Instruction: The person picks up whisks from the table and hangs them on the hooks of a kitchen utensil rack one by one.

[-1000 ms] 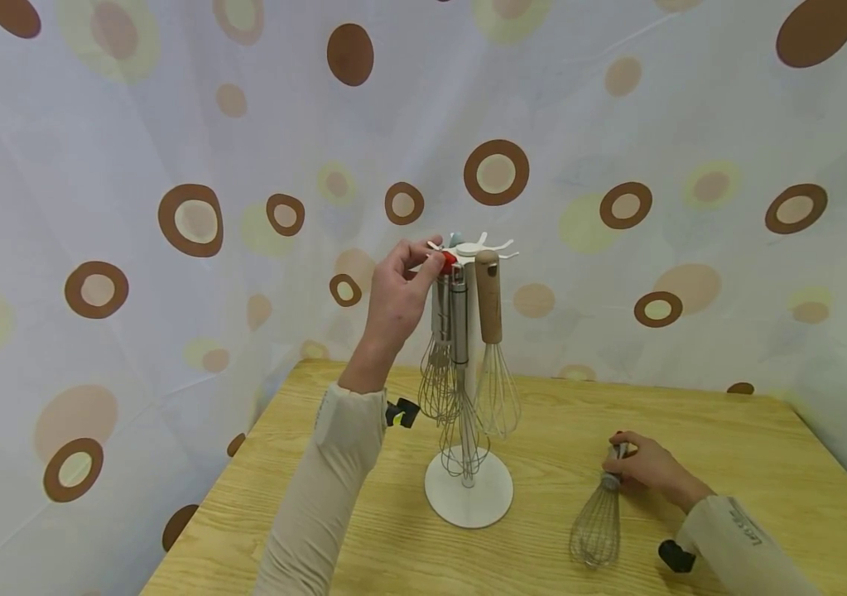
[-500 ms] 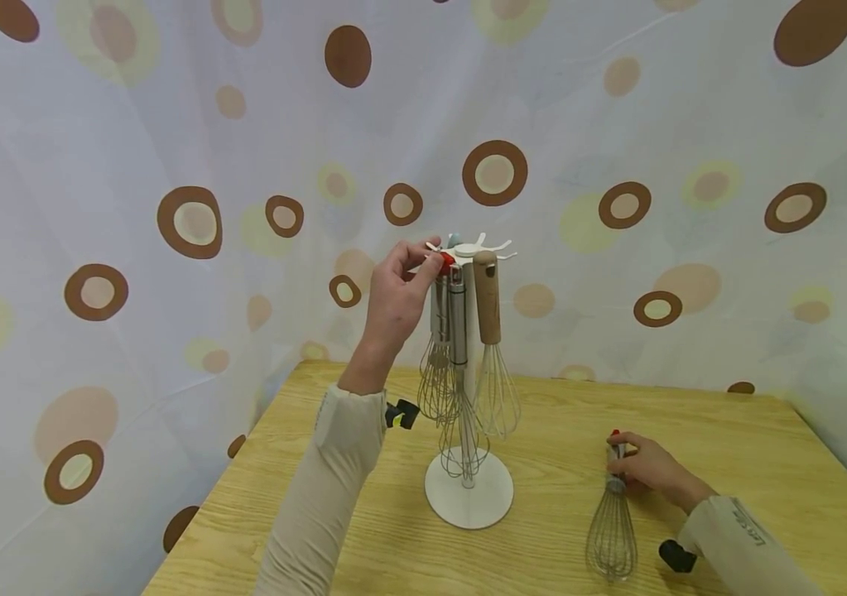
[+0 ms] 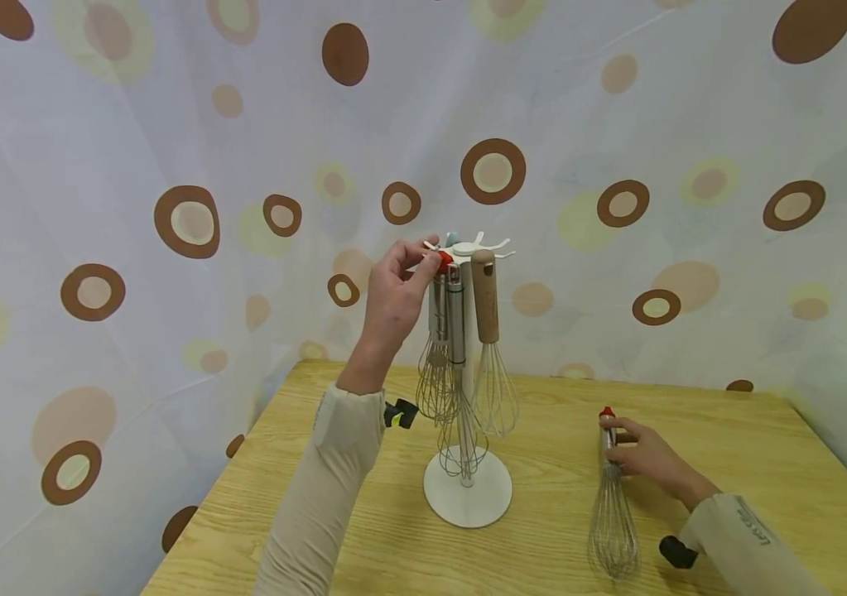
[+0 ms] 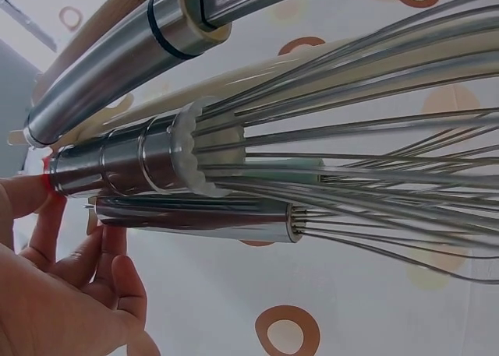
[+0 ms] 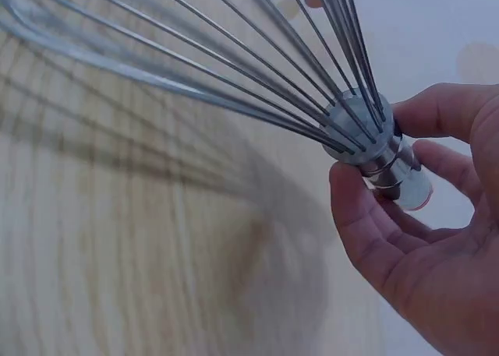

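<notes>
My left hand [image 3: 392, 302] is at the top of a white hanging rack [image 3: 486, 492], pinching the red end [image 3: 444, 261] of a metal-handled whisk [image 4: 117, 160] between thumb and finger. Beside that handle, in the left wrist view, another steel handle [image 4: 195, 216] lies close to my fingers. Low over the table on the right, my right hand [image 3: 652, 460] holds a second red-tipped whisk [image 3: 612, 521] by its short metal handle. Its wires point toward the front, and its red tip points away. In the right wrist view, thumb and fingers grip just behind the wire collar [image 5: 359, 126].
Also on the rack hang a wooden-handled whisk [image 3: 487, 302] and a long steel-handled whisk [image 3: 456, 323]. Bare hooks [image 3: 496, 246] stick out at the rack's right and back. A spotted curtain [image 3: 691, 124] stands behind the wooden table [image 3: 542, 530].
The whisk in my right hand has swung straighter, its wires moving right, and its red tip has moved away from me and slightly left. My left hand keeps its pinch at the rack.
</notes>
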